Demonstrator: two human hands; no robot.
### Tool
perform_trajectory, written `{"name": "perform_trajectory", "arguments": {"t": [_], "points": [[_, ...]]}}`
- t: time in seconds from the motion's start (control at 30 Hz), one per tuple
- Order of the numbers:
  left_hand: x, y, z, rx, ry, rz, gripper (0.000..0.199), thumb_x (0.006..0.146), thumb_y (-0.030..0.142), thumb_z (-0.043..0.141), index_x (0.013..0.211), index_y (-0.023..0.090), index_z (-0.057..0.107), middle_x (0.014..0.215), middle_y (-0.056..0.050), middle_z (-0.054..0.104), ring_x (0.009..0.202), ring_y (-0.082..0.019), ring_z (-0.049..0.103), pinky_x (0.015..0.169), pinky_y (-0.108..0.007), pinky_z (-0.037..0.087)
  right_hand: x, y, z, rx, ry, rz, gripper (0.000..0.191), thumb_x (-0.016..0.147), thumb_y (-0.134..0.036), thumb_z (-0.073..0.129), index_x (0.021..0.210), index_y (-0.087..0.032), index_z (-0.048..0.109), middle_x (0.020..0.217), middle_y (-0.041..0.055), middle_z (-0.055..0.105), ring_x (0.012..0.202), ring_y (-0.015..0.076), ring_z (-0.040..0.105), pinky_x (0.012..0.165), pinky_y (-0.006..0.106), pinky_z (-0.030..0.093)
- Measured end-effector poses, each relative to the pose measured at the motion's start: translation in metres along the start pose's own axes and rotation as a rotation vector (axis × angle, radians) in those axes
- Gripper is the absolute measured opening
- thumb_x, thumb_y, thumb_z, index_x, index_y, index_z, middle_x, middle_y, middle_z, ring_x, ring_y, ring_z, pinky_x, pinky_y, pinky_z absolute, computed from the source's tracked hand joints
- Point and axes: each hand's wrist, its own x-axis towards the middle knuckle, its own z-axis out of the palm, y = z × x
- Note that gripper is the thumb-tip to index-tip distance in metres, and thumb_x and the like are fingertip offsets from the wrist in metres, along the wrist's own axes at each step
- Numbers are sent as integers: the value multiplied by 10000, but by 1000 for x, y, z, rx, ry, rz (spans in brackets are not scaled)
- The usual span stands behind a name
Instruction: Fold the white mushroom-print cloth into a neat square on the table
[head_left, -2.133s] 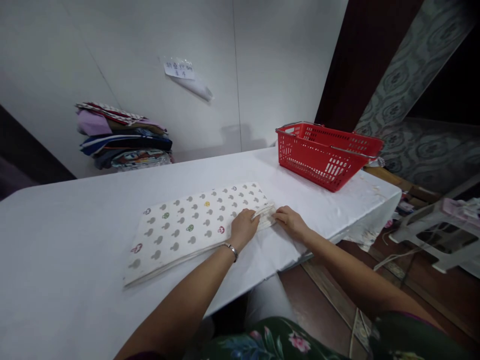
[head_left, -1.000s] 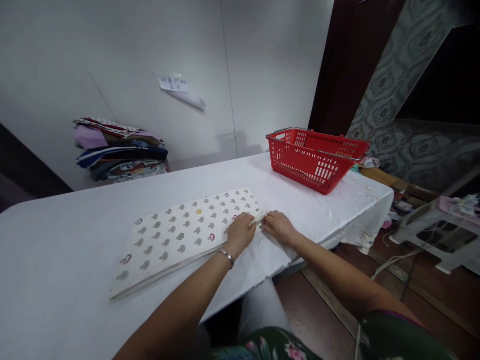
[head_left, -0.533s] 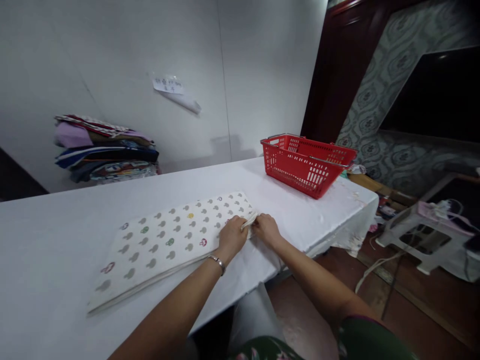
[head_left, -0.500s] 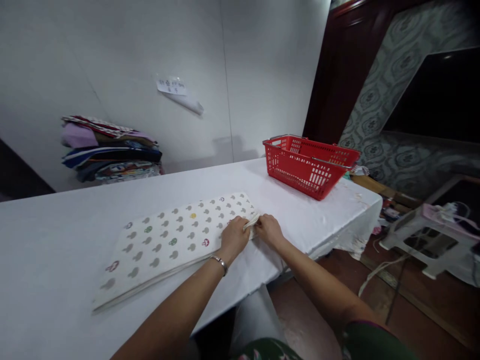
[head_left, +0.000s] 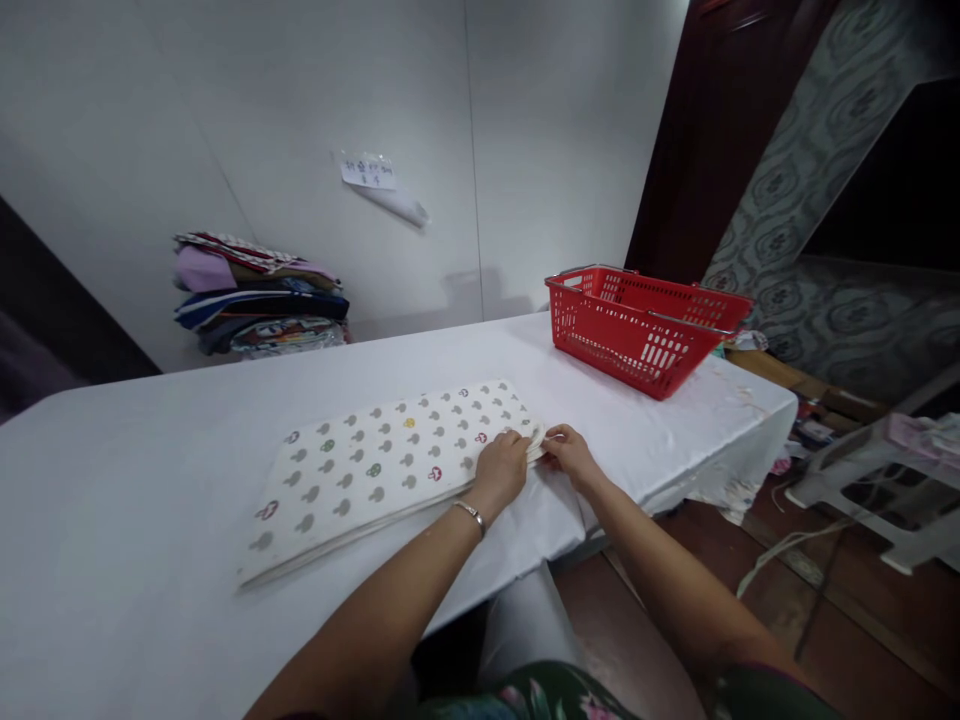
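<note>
Two hands: my left hand [head_left: 501,470] and my right hand [head_left: 571,455] meet at the right end of the cloth.
Left grip: closed over the near corner, holding the gathered layers.
Right grip: thumb and fingertips pinching the end of the layers, just beside my left fingers.
Cloth [head_left: 375,460]: white, mushroom-printed, folded long and lying flat on the surface [head_left: 135,470], its long near side close to the surface's edge.
Layer risk: the layers could slide out of line, since I hold only one end and the far left end lies loose.
Crease risk: the bunched corner could crumple if my fingertips press or pull unevenly.
Missed layer: one sheet could slip out of my pinch, as the stack is thick there and its edges are hard to tell apart.
Drag risk: a hard tug towards me could skew the cloth or ruck the white cover beneath it.
Basket [head_left: 637,335]: red, beyond my right hand, well apart from it; I can read no brand on it.
Paper [head_left: 369,172]: on the wall, handwritten characters, too blurred for me to read surely.
Clothes pile [head_left: 262,300]: no label I can read.
</note>
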Motion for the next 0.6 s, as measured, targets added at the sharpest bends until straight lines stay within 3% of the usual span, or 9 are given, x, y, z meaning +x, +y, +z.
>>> {"name": "perform_trajectory", "arguments": {"t": [0.13,0.3,0.47,0.6], "points": [[-2,4,0,47,-53,17,277,883,159,392,1091,215,565,1046,-60,567,969,-189,509,825,-323,411,-3,5,-2,132,11,-31,319,586,-321,640,812,-214,442,532,-67,564,450,111,542,423,203,401],[-4,8,-1,61,-35,21,372,867,335,490,1217,210,475,1102,-69,553,1022,-221,492,836,-349,411,-4,4,-1,200,-5,-46,339,576,-310,652,840,-211,464,531,-76,559,464,117,563,431,204,420],[3,10,1,120,-64,20,325,869,142,406,1178,175,502,1073,-71,582,985,-210,520,806,-339,417,-2,-4,0,71,-12,87,359,606,-204,600,933,-206,454,520,-69,576,401,104,526,378,182,378],[8,8,4,103,-37,17,297,879,138,384,1136,176,526,1051,-72,586,991,-203,519,813,-326,418,6,-13,0,21,-89,168,417,623,-181,622,1016,-171,481,519,-31,606,381,120,539,361,187,368]]}}
